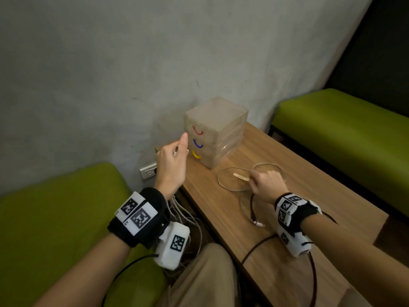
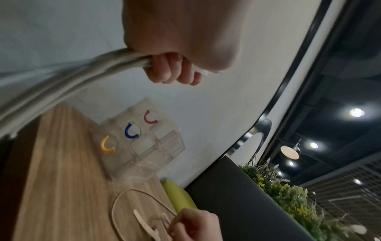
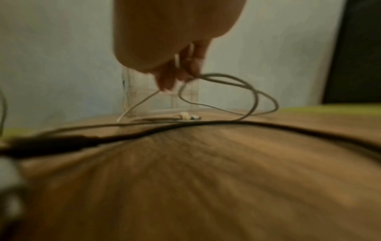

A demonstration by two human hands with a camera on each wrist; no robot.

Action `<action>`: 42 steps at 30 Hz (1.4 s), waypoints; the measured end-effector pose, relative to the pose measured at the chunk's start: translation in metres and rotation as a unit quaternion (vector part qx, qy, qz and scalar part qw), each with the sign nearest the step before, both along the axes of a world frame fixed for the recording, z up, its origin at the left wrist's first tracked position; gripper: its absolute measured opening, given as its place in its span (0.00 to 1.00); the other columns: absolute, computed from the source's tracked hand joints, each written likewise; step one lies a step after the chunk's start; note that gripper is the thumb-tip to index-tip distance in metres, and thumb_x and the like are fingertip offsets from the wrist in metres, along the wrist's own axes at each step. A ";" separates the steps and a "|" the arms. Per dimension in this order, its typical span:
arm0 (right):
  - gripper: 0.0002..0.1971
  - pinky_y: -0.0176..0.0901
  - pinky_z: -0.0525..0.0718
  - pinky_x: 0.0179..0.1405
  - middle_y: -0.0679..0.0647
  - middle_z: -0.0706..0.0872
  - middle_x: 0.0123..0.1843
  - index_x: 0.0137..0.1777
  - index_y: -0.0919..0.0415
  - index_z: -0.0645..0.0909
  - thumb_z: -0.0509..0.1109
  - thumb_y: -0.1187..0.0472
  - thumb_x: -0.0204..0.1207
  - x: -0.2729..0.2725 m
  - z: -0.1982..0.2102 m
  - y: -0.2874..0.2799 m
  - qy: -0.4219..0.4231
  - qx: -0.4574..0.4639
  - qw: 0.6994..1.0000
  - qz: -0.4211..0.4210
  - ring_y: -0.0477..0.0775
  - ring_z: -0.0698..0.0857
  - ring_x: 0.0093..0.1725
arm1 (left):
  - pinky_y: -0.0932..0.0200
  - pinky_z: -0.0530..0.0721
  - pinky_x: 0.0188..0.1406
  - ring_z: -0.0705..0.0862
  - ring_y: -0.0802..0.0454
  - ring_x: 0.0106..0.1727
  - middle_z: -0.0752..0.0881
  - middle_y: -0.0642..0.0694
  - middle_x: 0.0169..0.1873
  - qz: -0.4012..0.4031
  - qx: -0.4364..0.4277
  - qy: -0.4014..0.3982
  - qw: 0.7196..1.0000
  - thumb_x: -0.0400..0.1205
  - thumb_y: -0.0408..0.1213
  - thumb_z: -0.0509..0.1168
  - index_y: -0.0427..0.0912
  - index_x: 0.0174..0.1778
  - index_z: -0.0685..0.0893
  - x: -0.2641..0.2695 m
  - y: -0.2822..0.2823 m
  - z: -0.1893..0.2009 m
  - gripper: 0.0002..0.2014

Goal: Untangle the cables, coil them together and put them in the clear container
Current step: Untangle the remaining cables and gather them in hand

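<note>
A clear container (image 1: 221, 120) with three drawers, handled red, blue and yellow, stands at the table's far end against the wall; it also shows in the left wrist view (image 2: 164, 146). My left hand (image 1: 179, 149) is raised in front of it and grips a bundle of white cables (image 2: 72, 84), which hangs down past the wrist (image 1: 181, 216). My right hand (image 1: 254, 180) rests on the table and pinches beige cable loops (image 1: 228, 187) (image 3: 253, 93). A pale strap (image 1: 240, 177) lies inside one loop. A dark cable (image 1: 251, 207) with a pale plug lies by the right wrist.
The wooden table (image 1: 321, 196) runs from the wall towards me. Green benches flank it at left (image 1: 55, 207) and right (image 1: 343, 134). A wall socket (image 1: 148, 171) sits low behind the left hand. Black wrist-camera leads (image 1: 313, 273) trail over the near table edge.
</note>
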State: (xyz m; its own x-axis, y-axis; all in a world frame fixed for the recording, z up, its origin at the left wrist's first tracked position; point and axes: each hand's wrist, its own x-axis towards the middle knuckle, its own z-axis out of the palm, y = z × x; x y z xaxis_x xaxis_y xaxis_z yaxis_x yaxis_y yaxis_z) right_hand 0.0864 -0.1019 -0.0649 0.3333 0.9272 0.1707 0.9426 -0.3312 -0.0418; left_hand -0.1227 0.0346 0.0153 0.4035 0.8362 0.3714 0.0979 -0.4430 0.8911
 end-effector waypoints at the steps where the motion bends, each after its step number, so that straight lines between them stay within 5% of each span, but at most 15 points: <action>1: 0.12 0.50 0.81 0.38 0.60 0.86 0.42 0.47 0.63 0.80 0.57 0.57 0.80 0.001 0.000 0.002 0.010 -0.031 0.996 -0.078 0.64 0.86 0.42 | 0.77 0.70 0.26 0.71 0.53 0.29 0.67 0.40 0.24 -0.001 -0.028 -0.014 1.000 0.87 0.43 0.52 0.38 0.24 0.68 0.002 -0.002 -0.002 0.24; 5: 0.15 0.52 0.81 0.45 0.62 0.85 0.52 0.51 0.66 0.80 0.55 0.58 0.84 -0.002 -0.001 0.012 0.037 -0.096 0.976 -0.192 0.66 0.85 0.54 | 0.60 0.65 0.24 0.64 0.61 0.17 0.64 0.53 0.18 -0.059 -0.093 -0.024 0.994 0.86 0.48 0.50 0.44 0.23 0.64 0.009 -0.009 -0.011 0.25; 10: 0.08 0.53 0.80 0.47 0.63 0.82 0.53 0.50 0.66 0.77 0.56 0.69 0.79 -0.003 -0.004 0.016 0.091 -0.090 0.966 -0.225 0.66 0.82 0.55 | 0.59 0.73 0.38 0.69 0.59 0.26 0.66 0.48 0.23 -0.090 -0.049 -0.004 0.995 0.83 0.56 0.51 0.44 0.26 0.64 0.008 -0.018 -0.004 0.24; 13: 0.08 0.53 0.79 0.46 0.63 0.81 0.54 0.50 0.66 0.77 0.58 0.72 0.76 -0.005 -0.001 0.015 0.101 -0.100 0.963 -0.227 0.67 0.81 0.55 | 0.54 0.72 0.33 0.66 0.58 0.22 0.66 0.49 0.21 -0.096 -0.037 -0.011 0.995 0.74 0.69 0.45 0.43 0.26 0.66 0.006 -0.018 -0.001 0.30; 15: 0.08 0.53 0.80 0.47 0.64 0.81 0.55 0.51 0.66 0.78 0.60 0.72 0.74 -0.008 0.001 0.012 0.113 -0.111 0.965 -0.211 0.67 0.81 0.55 | 0.49 0.73 0.30 0.65 0.57 0.20 0.65 0.55 0.17 -0.085 -0.027 -0.010 0.996 0.75 0.66 0.41 0.49 0.21 0.64 0.006 -0.020 0.003 0.27; 18: 0.08 0.52 0.81 0.48 0.64 0.82 0.55 0.52 0.66 0.78 0.64 0.68 0.74 -0.012 0.010 0.005 0.150 -0.099 0.965 -0.191 0.66 0.81 0.54 | 0.42 0.80 0.42 0.70 0.54 0.28 0.68 0.56 0.20 -0.081 -0.038 -0.008 0.996 0.84 0.56 0.47 0.50 0.22 0.64 0.005 -0.022 0.007 0.24; 21: 0.10 0.49 0.82 0.47 0.64 0.84 0.54 0.55 0.67 0.78 0.65 0.70 0.74 -0.014 0.034 0.001 0.183 -0.052 0.969 -0.158 0.64 0.83 0.53 | 0.50 0.74 0.39 0.69 0.60 0.27 0.67 0.54 0.22 -0.092 -0.046 -0.014 0.995 0.87 0.47 0.51 0.47 0.23 0.64 0.003 -0.022 0.004 0.23; 25: 0.12 0.26 0.77 0.35 0.58 0.87 0.50 0.52 0.67 0.86 0.64 0.74 0.72 -0.019 0.082 -0.002 0.177 -0.083 0.977 -0.084 0.52 0.83 0.46 | 0.58 0.67 0.33 0.66 0.59 0.25 0.65 0.54 0.21 -0.099 -0.059 -0.011 0.993 0.87 0.45 0.52 0.46 0.23 0.63 0.001 -0.024 0.002 0.23; 29: 0.04 0.46 0.87 0.37 0.56 0.88 0.37 0.38 0.66 0.87 0.73 0.65 0.68 -0.019 0.132 -0.003 0.096 -0.187 0.972 -0.104 0.52 0.85 0.37 | 0.63 0.65 0.26 0.67 0.60 0.23 0.66 0.53 0.21 -0.095 -0.072 0.001 0.993 0.87 0.45 0.52 0.45 0.23 0.64 0.000 -0.026 0.007 0.23; 32: 0.10 0.47 0.82 0.32 0.55 0.81 0.29 0.29 0.62 0.77 0.72 0.64 0.69 -0.032 0.151 0.003 0.015 -0.212 0.972 -0.104 0.55 0.81 0.31 | 0.66 0.67 0.30 0.72 0.63 0.27 0.73 0.54 0.23 -0.090 -0.039 0.017 0.995 0.86 0.47 0.53 0.39 0.26 0.74 -0.003 -0.026 0.012 0.24; 36: 0.09 0.51 0.82 0.35 0.62 0.84 0.42 0.44 0.66 0.82 0.62 0.63 0.77 -0.037 0.142 0.008 -0.083 -0.027 0.995 -0.055 0.67 0.83 0.42 | 0.61 0.69 0.31 0.72 0.64 0.26 0.75 0.54 0.26 -0.111 -0.036 -0.006 0.993 0.86 0.49 0.52 0.36 0.36 0.81 -0.004 -0.025 0.012 0.23; 39: 0.11 0.57 0.84 0.42 0.65 0.87 0.45 0.53 0.67 0.85 0.62 0.66 0.78 -0.036 0.135 0.006 -0.020 0.175 0.984 -0.036 0.69 0.84 0.46 | 0.58 0.64 0.25 0.69 0.63 0.20 0.68 0.53 0.23 -0.109 -0.073 -0.035 0.991 0.85 0.50 0.53 0.41 0.29 0.67 -0.004 -0.022 0.013 0.21; 42: 0.09 0.51 0.83 0.45 0.62 0.90 0.42 0.52 0.66 0.87 0.66 0.66 0.78 -0.050 0.132 0.008 0.073 0.285 0.955 -0.028 0.61 0.87 0.42 | 0.56 0.64 0.25 0.66 0.60 0.22 0.65 0.55 0.22 -0.104 -0.126 -0.051 0.985 0.84 0.52 0.52 0.47 0.28 0.64 0.000 -0.021 0.011 0.20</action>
State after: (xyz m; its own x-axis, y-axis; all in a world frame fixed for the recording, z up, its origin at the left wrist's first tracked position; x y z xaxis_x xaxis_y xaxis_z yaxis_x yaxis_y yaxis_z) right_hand 0.0364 -0.0944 0.0671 0.4394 0.6774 0.5900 0.8940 -0.2655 -0.3609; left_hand -0.1229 0.0137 0.0266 0.5462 0.8108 0.2104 -0.0680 -0.2074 0.9759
